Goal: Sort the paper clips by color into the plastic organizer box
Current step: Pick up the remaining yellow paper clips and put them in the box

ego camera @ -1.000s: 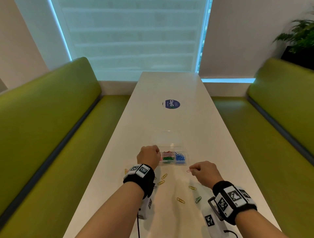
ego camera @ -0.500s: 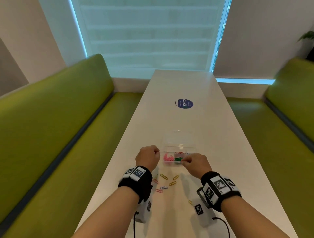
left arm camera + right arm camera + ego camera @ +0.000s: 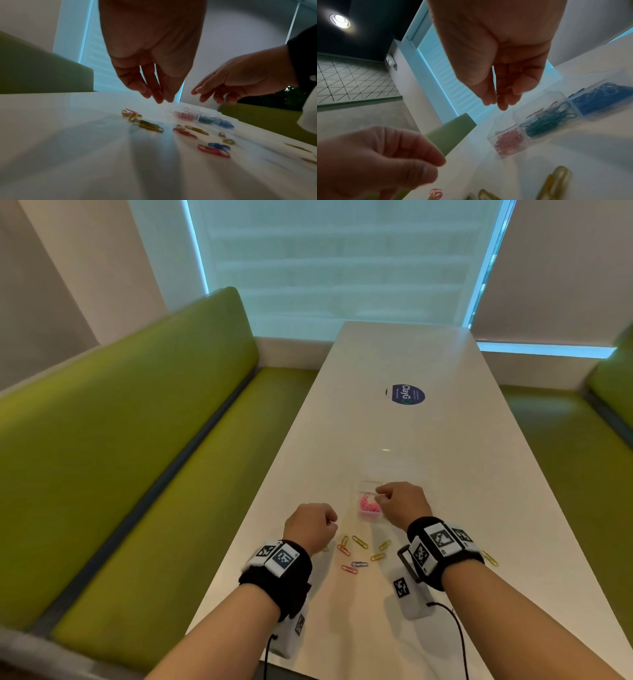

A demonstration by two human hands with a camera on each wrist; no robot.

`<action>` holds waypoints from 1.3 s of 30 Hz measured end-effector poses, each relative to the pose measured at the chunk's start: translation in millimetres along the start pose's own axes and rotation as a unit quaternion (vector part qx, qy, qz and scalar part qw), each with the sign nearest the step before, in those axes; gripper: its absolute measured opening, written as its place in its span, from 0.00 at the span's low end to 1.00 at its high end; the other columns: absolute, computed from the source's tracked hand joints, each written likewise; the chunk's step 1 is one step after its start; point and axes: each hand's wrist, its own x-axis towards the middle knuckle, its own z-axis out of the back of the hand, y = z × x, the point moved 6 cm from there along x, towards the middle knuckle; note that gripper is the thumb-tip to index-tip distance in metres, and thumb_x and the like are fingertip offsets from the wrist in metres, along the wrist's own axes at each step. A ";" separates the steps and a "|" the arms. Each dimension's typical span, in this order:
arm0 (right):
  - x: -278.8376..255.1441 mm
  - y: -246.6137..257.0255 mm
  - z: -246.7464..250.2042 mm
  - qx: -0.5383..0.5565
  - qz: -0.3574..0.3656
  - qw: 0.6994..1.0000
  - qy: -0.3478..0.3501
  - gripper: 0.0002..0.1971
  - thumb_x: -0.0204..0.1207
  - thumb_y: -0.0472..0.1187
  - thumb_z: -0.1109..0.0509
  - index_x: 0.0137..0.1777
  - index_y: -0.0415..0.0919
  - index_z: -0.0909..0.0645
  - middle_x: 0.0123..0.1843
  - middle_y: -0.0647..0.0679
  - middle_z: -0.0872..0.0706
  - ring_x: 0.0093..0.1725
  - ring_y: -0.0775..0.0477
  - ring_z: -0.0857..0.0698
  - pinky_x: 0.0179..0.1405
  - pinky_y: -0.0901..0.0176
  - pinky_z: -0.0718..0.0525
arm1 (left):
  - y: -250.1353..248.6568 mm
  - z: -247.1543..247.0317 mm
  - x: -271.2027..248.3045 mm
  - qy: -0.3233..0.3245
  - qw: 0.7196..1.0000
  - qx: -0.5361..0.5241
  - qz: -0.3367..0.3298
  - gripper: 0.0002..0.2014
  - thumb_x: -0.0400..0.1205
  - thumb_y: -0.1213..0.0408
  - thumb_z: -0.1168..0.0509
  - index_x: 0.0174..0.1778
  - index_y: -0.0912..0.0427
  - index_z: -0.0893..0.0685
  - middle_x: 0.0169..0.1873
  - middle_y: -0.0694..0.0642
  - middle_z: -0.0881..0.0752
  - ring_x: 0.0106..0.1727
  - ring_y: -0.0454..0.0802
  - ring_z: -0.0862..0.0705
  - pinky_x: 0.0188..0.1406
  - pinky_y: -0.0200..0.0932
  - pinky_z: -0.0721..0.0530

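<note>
The clear plastic organizer box [image 3: 363, 486] lies on the white table [image 3: 445, 446], with pink clips [image 3: 508, 139], green clips [image 3: 546, 121] and blue clips [image 3: 604, 97] in separate compartments. My right hand [image 3: 400, 501] hovers just above the pink and green compartments. Its fingers [image 3: 498, 104] hang down relaxed and I see no clip between them. My left hand [image 3: 310, 525] hovers left of the box over loose clips, its fingertips [image 3: 159, 97] bunched and holding nothing. Loose yellow clips [image 3: 359, 542], a red clip [image 3: 214, 150] and a blue clip [image 3: 218, 146] lie between my wrists.
Green benches run along the left [image 3: 137, 440] and right [image 3: 609, 392] of the long table. A round blue sticker [image 3: 406, 394] sits farther up the tabletop. One more yellow clip [image 3: 489, 558] lies right of my right wrist.
My right hand carried a pink clip from the loose pile forward and left to the box; now no clip shows in it. The left hand stayed close to its place.
</note>
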 end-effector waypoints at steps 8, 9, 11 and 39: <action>-30.6 -24.4 3.6 -0.024 0.012 1.000 0.003 0.13 0.79 0.38 0.37 0.54 0.44 0.11 0.63 0.50 0.14 0.61 0.50 0.17 0.59 0.67 0.26 | -9.7 -29.5 -12.2 0.074 0.995 0.051 -0.044 0.11 0.78 0.61 0.32 0.56 0.51 0.13 0.55 0.53 0.15 0.63 0.48 0.22 0.59 0.44 0.19; -34.1 -29.4 6.0 -0.028 0.007 1.000 0.003 0.13 0.79 0.38 0.38 0.53 0.44 0.11 0.61 0.50 0.13 0.60 0.50 0.17 0.58 0.66 0.26 | -10.5 -31.5 -13.3 0.077 0.994 0.059 -0.046 0.11 0.78 0.61 0.31 0.56 0.51 0.13 0.56 0.54 0.16 0.63 0.48 0.23 0.59 0.44 0.19; -39.2 -39.5 11.4 -0.023 -0.005 1.000 0.001 0.12 0.80 0.38 0.37 0.53 0.43 0.11 0.58 0.50 0.12 0.59 0.50 0.17 0.59 0.65 0.25 | -12.2 -33.3 -13.8 0.078 0.993 0.077 -0.049 0.10 0.78 0.60 0.31 0.55 0.51 0.13 0.57 0.55 0.17 0.64 0.49 0.23 0.59 0.45 0.20; -80.5 2.1 -58.6 -0.082 0.048 0.989 0.117 0.14 0.75 0.49 0.30 0.59 0.47 0.14 0.59 0.48 0.14 0.59 0.49 0.17 0.58 0.56 0.19 | -0.7 -26.6 -21.7 0.041 0.996 0.060 -0.047 0.12 0.86 0.62 0.42 0.60 0.60 0.19 0.59 0.59 0.16 0.65 0.56 0.22 0.58 0.48 0.22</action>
